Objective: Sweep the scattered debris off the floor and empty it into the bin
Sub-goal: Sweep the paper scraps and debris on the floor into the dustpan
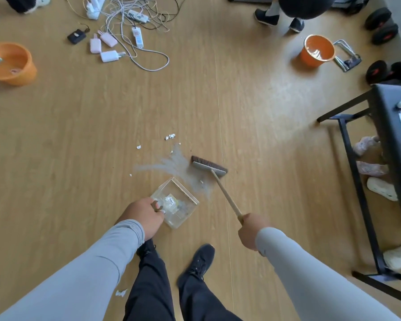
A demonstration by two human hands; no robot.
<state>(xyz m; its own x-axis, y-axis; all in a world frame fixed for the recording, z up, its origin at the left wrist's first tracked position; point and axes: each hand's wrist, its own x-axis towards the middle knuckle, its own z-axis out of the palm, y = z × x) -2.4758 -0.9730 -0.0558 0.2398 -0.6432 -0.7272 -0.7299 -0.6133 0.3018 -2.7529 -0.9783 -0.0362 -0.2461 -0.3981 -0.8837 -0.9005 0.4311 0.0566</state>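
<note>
My left hand (144, 217) grips the near edge of a clear plastic dustpan (190, 198) that rests on the wooden floor and holds crumpled scraps. My right hand (250, 232) is closed on the wooden handle of a broom (208, 166), whose brush head sits on the floor just right of and beyond the dustpan. Small bits of foil-like debris (170, 136) lie scattered beyond the pan, around a pale smear of dust (171, 164). One white scrap (121, 292) lies near my left leg. An orange bin (316, 50) stands at the far right, another orange bin (12, 63) at the far left.
A tangle of cables, chargers and power strips (125, 26) covers the floor at the top. A black table (384, 140) with shoes under it stands on the right. Dumbbells (388, 72) lie by the right wall. Another person's feet (278, 19) are at the top.
</note>
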